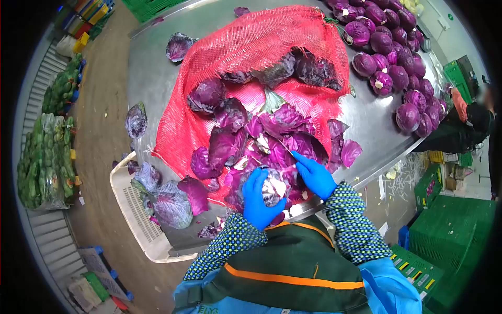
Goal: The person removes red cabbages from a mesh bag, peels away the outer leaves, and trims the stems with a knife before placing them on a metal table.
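My left hand (257, 201), in a blue glove, is closed around a red cabbage (274, 187) whose pale cut stem end faces up. My right hand (317, 177), also gloved in blue, grips a knife (286, 148); its thin blade points up and left, and the handle is hidden in my fist. Loose purple leaves (285, 121) lie heaped just beyond both hands. Behind them a red mesh bag (219, 57) lies spread open, with several dark untrimmed cabbages (207, 94) at its mouth.
Many trimmed red cabbages (398, 77) are piled on the right of the metal table (368, 118). A white crate (137, 220) at the left edge has outer leaves (173, 205) beside it. Green crates (449, 230) stand on the right, and another person (465, 123) works there.
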A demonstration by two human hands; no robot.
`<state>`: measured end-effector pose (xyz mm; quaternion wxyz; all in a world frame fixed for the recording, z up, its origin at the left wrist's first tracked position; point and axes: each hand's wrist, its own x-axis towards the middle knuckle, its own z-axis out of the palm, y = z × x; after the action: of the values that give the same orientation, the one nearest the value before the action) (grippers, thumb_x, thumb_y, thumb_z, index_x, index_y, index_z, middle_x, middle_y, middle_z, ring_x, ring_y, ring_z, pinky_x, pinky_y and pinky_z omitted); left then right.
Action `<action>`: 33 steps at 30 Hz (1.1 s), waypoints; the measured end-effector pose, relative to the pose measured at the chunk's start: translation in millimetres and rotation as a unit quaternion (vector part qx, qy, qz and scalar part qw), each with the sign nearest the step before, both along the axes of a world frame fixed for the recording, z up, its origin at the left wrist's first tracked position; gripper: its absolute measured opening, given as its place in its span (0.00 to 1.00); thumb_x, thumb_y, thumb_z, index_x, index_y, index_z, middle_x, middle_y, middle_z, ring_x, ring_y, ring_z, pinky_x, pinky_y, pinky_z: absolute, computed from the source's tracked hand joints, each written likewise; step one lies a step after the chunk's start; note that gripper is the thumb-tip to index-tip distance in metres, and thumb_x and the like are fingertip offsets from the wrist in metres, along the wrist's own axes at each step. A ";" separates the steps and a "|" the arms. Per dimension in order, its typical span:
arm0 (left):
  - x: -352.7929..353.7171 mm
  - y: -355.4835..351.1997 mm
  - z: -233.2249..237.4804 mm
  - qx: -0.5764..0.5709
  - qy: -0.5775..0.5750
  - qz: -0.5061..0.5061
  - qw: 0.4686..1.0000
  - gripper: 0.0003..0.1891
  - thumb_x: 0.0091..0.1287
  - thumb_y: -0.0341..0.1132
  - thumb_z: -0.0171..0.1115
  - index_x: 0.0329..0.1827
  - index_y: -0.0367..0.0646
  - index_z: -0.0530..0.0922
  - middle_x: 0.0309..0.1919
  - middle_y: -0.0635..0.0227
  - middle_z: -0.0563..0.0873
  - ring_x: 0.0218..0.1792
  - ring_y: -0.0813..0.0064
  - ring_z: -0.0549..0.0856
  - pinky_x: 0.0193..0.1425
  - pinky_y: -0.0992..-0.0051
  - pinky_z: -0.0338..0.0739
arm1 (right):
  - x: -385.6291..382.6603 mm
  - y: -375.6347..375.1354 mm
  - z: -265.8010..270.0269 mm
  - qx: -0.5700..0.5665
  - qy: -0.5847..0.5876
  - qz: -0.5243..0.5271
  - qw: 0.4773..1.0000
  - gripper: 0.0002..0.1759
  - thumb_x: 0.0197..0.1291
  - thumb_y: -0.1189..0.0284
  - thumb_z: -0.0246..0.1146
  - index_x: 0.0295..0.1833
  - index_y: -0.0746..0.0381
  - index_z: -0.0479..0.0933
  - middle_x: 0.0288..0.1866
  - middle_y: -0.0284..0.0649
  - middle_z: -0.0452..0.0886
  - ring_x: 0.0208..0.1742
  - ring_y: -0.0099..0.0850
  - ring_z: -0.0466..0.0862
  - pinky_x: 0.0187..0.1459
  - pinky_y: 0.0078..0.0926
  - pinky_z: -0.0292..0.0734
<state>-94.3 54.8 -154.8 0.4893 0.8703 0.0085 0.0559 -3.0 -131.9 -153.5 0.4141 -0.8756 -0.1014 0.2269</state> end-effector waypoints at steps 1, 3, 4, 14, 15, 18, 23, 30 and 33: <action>0.1 4.5 0.9 0.004 -0.002 -0.002 1.000 0.46 0.42 0.37 0.76 0.67 0.39 0.61 0.61 0.50 0.66 0.61 0.54 0.68 0.66 0.59 0.64 | -4.2 6.0 -1.6 0.004 -0.002 -0.002 1.000 0.25 0.65 0.60 0.54 0.68 0.50 0.65 0.43 0.50 0.79 0.40 0.44 0.82 0.42 0.37 0.76; -2.6 12.8 6.0 -0.071 0.064 -0.021 0.995 0.47 0.42 0.36 0.76 0.67 0.39 0.61 0.60 0.52 0.67 0.60 0.55 0.69 0.65 0.59 0.64 | -24.4 23.6 -5.5 0.029 -0.042 -0.029 0.998 0.29 0.60 0.56 0.59 0.66 0.54 0.67 0.43 0.53 0.80 0.43 0.43 0.83 0.44 0.35 0.76; 0.7 20.4 0.7 -0.111 0.071 -0.029 0.991 0.47 0.42 0.35 0.76 0.68 0.38 0.60 0.62 0.55 0.67 0.63 0.60 0.67 0.68 0.62 0.62 | -25.8 31.6 -5.6 0.064 -0.022 -0.042 0.997 0.27 0.56 0.55 0.64 0.56 0.61 0.73 0.38 0.52 0.81 0.41 0.44 0.83 0.42 0.35 0.77; -4.2 88.4 70.9 -0.641 0.168 -0.066 0.745 0.51 0.49 0.41 0.72 0.73 0.40 0.50 0.71 0.50 0.55 0.71 0.55 0.57 0.73 0.56 0.50 | 26.7 9.0 49.7 0.245 0.129 -0.299 0.913 0.15 0.61 0.64 0.61 0.49 0.61 0.74 0.30 0.32 0.77 0.25 0.23 0.78 0.19 0.18 0.70; 9.3 83.4 129.6 -0.636 0.236 -0.034 0.734 0.51 0.49 0.42 0.72 0.74 0.40 0.50 0.72 0.50 0.52 0.72 0.54 0.56 0.74 0.55 0.48 | 24.2 14.9 63.9 0.271 0.085 -0.329 0.901 0.20 0.63 0.63 0.60 0.56 0.61 0.71 0.35 0.32 0.78 0.29 0.24 0.80 0.20 0.17 0.71; 24.4 103.8 118.7 -0.504 0.110 -0.148 0.844 0.54 0.47 0.37 0.74 0.75 0.49 0.47 0.74 0.55 0.48 0.74 0.57 0.48 0.73 0.54 0.52 | -2.1 38.1 103.8 0.354 0.238 -0.209 0.880 0.32 0.65 0.57 0.57 0.70 0.58 0.59 0.51 0.36 0.73 0.48 0.25 0.79 0.19 0.16 0.72; -2.4 60.8 1.9 -0.058 0.087 -0.107 0.989 0.44 0.47 0.33 0.75 0.68 0.44 0.60 0.63 0.56 0.66 0.65 0.60 0.67 0.69 0.63 0.62 | -56.8 45.0 -1.1 0.287 0.228 -0.146 0.919 0.26 0.66 0.63 0.58 0.66 0.62 0.66 0.55 0.39 0.76 0.56 0.24 0.73 0.57 0.23 0.69; -5.5 42.5 9.8 -0.028 0.099 -0.050 0.993 0.45 0.43 0.38 0.76 0.68 0.45 0.64 0.56 0.57 0.67 0.62 0.59 0.65 0.69 0.63 0.60 | -57.2 16.8 40.5 0.042 0.059 0.039 0.997 0.24 0.69 0.65 0.51 0.69 0.59 0.63 0.55 0.55 0.75 0.57 0.44 0.77 0.57 0.30 0.71; -6.7 44.0 5.0 -0.014 0.093 -0.073 0.993 0.44 0.43 0.38 0.76 0.67 0.45 0.65 0.58 0.57 0.67 0.62 0.59 0.66 0.69 0.63 0.60 | -46.1 35.9 20.1 0.046 0.095 0.055 0.993 0.25 0.69 0.62 0.49 0.69 0.57 0.62 0.55 0.57 0.75 0.57 0.46 0.77 0.56 0.34 0.72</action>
<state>-101.0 98.8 -149.7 0.5013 0.8631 -0.0086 -0.0613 -49.1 -96.0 -133.3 0.4489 -0.8231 -0.1197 0.3267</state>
